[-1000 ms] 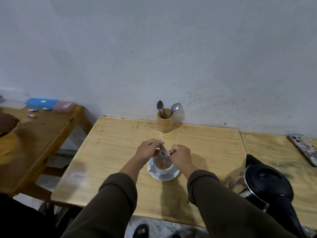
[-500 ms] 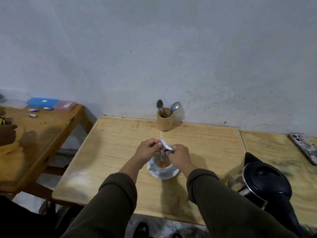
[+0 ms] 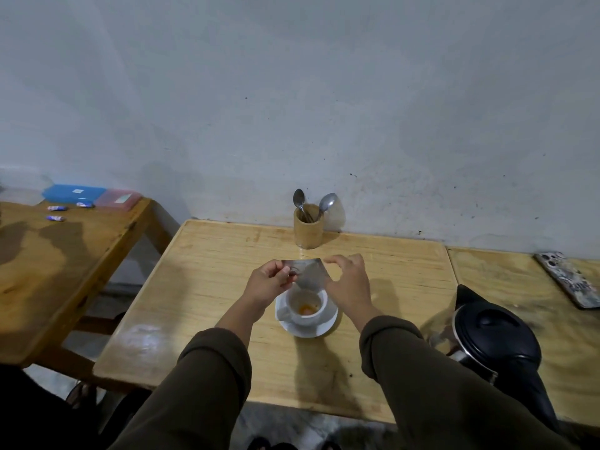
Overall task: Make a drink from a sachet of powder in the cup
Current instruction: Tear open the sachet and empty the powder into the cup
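Observation:
A white cup [image 3: 305, 315] stands on a white saucer [image 3: 324, 326] in the middle of the wooden table [image 3: 207, 280], with orange powder on its bottom. Just above its far rim hangs a silvery sachet [image 3: 310, 274], tilted over the cup. My left hand [image 3: 268, 282] pinches the sachet's upper left corner. My right hand [image 3: 349, 284] hovers at the sachet's right edge with fingers spread and curled, thumb close to the foil; contact is unclear.
A bamboo holder [image 3: 308, 230] with two spoons stands at the wall behind the cup. A black electric kettle [image 3: 496, 336] sits at the right front. A patterned phone [image 3: 571, 279] lies far right. A second table [image 3: 48, 271] at left carries plastic boxes and small sachets.
The sachet has been lifted and spread out flat above the cup. My right hand has loosened and opened its fingers. Another person's hand at the far left is gone from view.

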